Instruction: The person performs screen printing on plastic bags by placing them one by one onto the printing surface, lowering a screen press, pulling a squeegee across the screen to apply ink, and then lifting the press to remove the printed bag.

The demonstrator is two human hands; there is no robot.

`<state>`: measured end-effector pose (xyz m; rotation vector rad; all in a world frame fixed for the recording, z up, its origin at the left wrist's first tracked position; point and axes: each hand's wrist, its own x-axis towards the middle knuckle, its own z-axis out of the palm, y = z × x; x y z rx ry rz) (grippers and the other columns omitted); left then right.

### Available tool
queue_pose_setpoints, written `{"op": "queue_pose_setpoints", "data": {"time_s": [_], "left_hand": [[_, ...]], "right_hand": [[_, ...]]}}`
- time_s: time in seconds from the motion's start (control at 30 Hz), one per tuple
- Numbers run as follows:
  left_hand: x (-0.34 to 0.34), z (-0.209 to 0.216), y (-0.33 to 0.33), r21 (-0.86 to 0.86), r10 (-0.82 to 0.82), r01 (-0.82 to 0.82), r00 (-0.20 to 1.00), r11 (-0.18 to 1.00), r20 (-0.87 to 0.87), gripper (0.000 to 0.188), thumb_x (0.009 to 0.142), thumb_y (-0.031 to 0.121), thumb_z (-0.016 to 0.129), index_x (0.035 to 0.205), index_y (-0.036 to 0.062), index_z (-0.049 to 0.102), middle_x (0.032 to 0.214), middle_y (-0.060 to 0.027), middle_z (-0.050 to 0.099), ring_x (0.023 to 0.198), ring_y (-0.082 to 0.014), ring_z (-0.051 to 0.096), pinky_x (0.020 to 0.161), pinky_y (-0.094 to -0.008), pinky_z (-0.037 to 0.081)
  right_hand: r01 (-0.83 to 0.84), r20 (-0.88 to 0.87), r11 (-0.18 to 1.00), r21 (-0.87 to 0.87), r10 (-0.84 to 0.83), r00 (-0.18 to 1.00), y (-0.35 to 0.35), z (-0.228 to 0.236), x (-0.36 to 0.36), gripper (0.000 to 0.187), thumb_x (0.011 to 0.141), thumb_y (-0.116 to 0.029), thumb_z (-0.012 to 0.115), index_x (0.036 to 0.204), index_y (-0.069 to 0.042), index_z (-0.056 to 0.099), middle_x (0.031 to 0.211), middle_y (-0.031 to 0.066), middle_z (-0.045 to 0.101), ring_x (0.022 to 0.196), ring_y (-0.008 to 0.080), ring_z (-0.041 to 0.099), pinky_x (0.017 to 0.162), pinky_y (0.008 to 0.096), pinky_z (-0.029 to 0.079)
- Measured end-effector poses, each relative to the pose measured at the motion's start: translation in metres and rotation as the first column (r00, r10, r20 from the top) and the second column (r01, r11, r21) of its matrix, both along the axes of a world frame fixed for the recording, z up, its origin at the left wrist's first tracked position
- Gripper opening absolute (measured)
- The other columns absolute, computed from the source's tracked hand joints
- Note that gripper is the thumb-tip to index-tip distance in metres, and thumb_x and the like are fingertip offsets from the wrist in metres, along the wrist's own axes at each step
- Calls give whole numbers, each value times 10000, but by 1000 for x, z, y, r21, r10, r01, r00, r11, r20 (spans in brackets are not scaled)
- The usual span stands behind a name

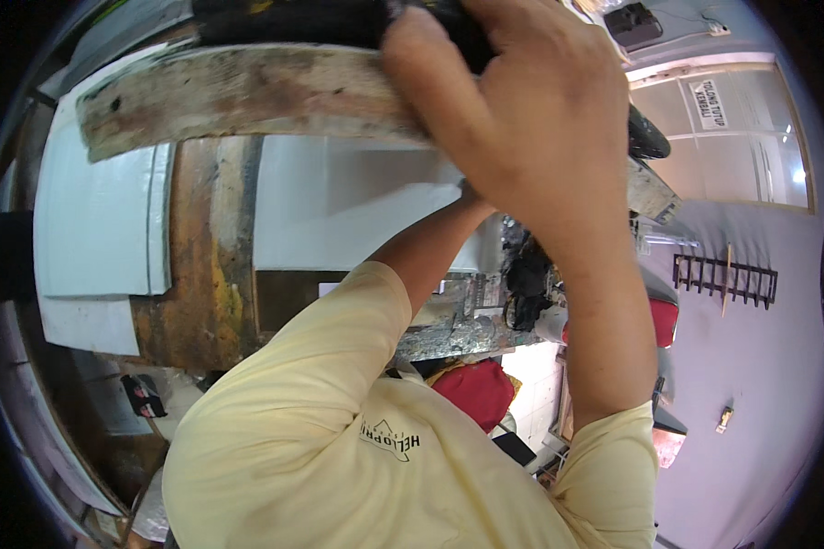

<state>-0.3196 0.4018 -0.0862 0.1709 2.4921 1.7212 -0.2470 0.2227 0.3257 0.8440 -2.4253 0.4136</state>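
Observation:
A worn, stained wooden bar [238, 96] spans the upper part of the view, with a black strip [284, 23] along its far side. My right hand [531, 110] reaches over the bar near the top edge. Its thumb and fingers bend round the dark part there; some fingertips are cut off or hidden. My left forearm [435, 242] runs up beneath my right hand, which hides the left hand and its fingers. Under the bar lies a white sheet [311, 220] with a shadow across it.
White flat panels or sheets [101, 229] lie at the left on a paint-stained wooden board [201, 247]. A black, crusted lump [526, 274] is beside my right forearm. A red cloth-like thing [476, 393] sits below the table. A dark rack [725, 279] hangs on the right wall.

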Motion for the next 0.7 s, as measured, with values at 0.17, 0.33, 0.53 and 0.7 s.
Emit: {"op": "queue_pose_setpoints", "data": {"time_s": [0.17, 0.33, 0.53, 0.7], "left_hand": [[2, -6, -80, -47, 10, -13, 998, 999, -60, 813, 846, 523, 757, 1367, -67, 553, 1375, -317, 575, 1300, -451, 545, 1101, -519, 437], [62, 37, -310, -637, 557, -507, 818, 581, -142, 851, 789, 456, 849, 1382, -45, 498, 1351, -239, 551, 1278, -395, 519, 1072, -524, 444], [71, 56, -374, -730, 600, -284, 772, 621, 211, 941, 740, 436, 890, 1413, -39, 435, 1375, -212, 537, 1254, -409, 563, 1013, -515, 514], [54, 27, -392, -667, 467, -200, 848, 718, 249, 802, 723, 426, 895, 1300, -25, 568, 1261, -212, 668, 1164, -373, 667, 975, -471, 552]], "right_hand": [[-14, 36, 1000, -17, 14, 999, -16, -3, 1, 379, 845, -297, 648, 709, 56, 622, 634, 200, 602, 622, 342, 629, 649, 459, 499], [42, 2, 999, -5, -42, 999, 6, -4, -2, 381, 845, -296, 642, 733, 68, 627, 692, 220, 621, 680, 364, 636, 675, 469, 491], [23, -47, 999, 30, -22, 999, 2, -19, -4, 401, 893, -397, 636, 994, -22, 734, 870, 176, 715, 761, 383, 681, 740, 479, 521], [63, -63, 996, 60, -60, 996, 5, -25, 1, 421, 904, -414, 614, 1011, -24, 733, 908, 193, 712, 819, 388, 678, 791, 468, 512]]}}
